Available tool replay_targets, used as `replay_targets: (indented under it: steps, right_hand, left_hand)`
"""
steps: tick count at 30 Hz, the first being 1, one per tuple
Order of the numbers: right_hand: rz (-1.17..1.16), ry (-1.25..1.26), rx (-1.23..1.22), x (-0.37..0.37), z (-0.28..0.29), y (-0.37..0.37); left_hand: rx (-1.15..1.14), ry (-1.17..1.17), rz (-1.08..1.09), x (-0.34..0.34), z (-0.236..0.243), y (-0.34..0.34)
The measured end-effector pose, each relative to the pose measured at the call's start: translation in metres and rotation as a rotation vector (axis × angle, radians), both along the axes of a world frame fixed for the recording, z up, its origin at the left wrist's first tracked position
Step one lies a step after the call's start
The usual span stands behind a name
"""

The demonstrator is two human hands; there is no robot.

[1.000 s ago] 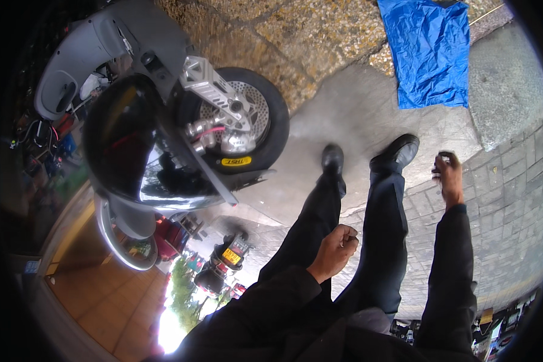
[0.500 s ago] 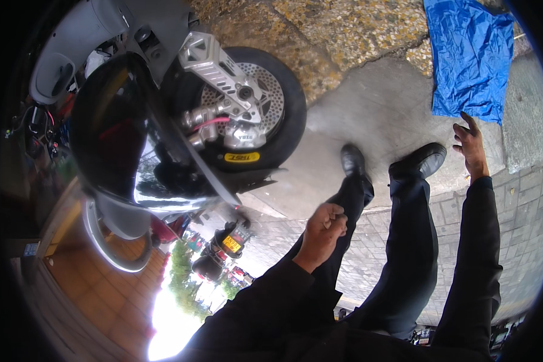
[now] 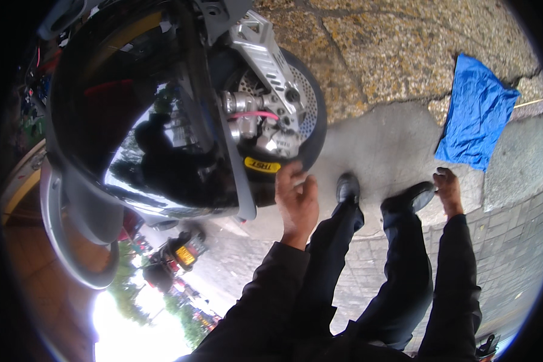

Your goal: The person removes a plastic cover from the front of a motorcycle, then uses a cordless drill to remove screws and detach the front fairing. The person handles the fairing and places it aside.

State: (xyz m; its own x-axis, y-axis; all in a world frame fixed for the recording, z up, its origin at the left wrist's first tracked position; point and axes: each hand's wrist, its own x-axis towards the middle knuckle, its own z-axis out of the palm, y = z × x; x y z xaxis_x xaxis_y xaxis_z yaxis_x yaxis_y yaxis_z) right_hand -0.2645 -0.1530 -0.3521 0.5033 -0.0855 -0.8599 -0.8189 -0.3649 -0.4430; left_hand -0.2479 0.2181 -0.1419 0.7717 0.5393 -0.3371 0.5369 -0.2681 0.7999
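A scooter fills the left side, its glossy black front panel [image 3: 157, 120] reflecting trees and a dark figure. Its wheel [image 3: 320, 114] carries a drilled brake disc [image 3: 309, 99], a silver caliper [image 3: 282, 145] and a yellow label [image 3: 262, 165]. My left hand [image 3: 297, 205] is raised just beside the lower part of the tyre, fingers apart and slightly bent, a little blurred. Whether it touches the tyre I cannot tell. My right hand [image 3: 448, 192] hangs on the right, fingers loosely bent, with nothing seen in it. Beyond it lies a crumpled blue plastic sheet [image 3: 478, 114] on the ground.
My black shoes [image 3: 347, 188] stand on grey concrete [image 3: 380, 145]. Rough pebbled paving [image 3: 404, 54] lies farther off, and brick paving [image 3: 501, 241] spreads at the right. Another motorbike with a yellow plate [image 3: 187, 255] stands at the lower left.
The view has shifted, so the scooter's front panel looks larger and nearer. My left hand has risen toward the tyre, its fingers loosening. The right hand's fingers are more bent.
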Motion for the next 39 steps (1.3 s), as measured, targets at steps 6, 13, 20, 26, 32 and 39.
replay_targets:
  steps: [6,13,20,26,32,39]
  right_hand:
    - [0.29,-0.321,-0.211,0.054,-0.021,0.048]
    - [0.523,-0.72,-0.448,0.164,-0.074,0.056]
    - [0.675,-0.752,-0.685,0.222,-0.1,0.038]
    - [0.868,-0.569,-0.777,0.21,-0.099,0.053]
    - [0.994,-0.479,-0.788,0.215,-0.093,0.057]
    - [1.006,-0.497,-0.784,0.213,-0.09,0.058]
  left_hand:
    - [0.17,-0.121,-0.003,0.015,-0.011,0.015]
    - [0.311,-0.217,-0.088,0.011,-0.032,0.021]
    - [0.287,-0.424,-0.103,0.005,-0.05,0.031]
    - [0.03,-0.387,-0.201,-0.027,-0.034,0.037]
    - [-0.04,-0.35,-0.304,-0.082,0.004,0.024]
    - [-0.141,-0.39,0.084,-0.113,0.014,0.011]
